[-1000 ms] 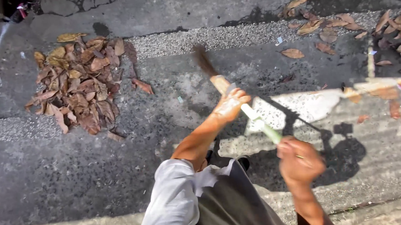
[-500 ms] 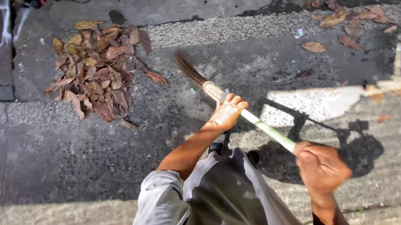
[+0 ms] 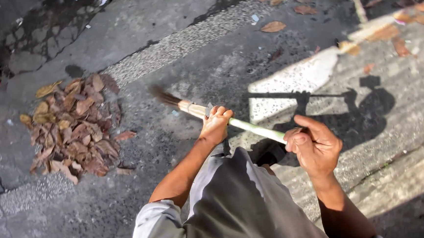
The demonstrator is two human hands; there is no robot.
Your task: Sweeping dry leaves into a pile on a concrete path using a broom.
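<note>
grey concrete pavement [image 3: 118, 36] outdoors, cracked and mottled, half in shade, with a pale pebbled strip [image 3: 187, 39] running across it and a sunlit patch [image 3: 293, 77] at right; dark shadow of person and stick [image 3: 339, 111] cast across that patch; broom [image 3: 206, 112] held low and slanted over the pavement, dark bristles at upper left just off the ground, pale green handle running down to the right; left hand [image 3: 216, 126] gripping the handle near the bound bristle end, fingers [image 3: 219, 114] curled tight around it; right hand [image 3: 314, 144] closed on the top end of the handle, fingers wrapped over, thumb laid along the top; heap of dry brown leaves [image 3: 72, 127] lying left of the bristles, near but apart; loose scattered leaves [image 3: 272, 26] and bits of litter at upper right; grey shirt [image 3: 227, 206] filling the lower middle.
</note>
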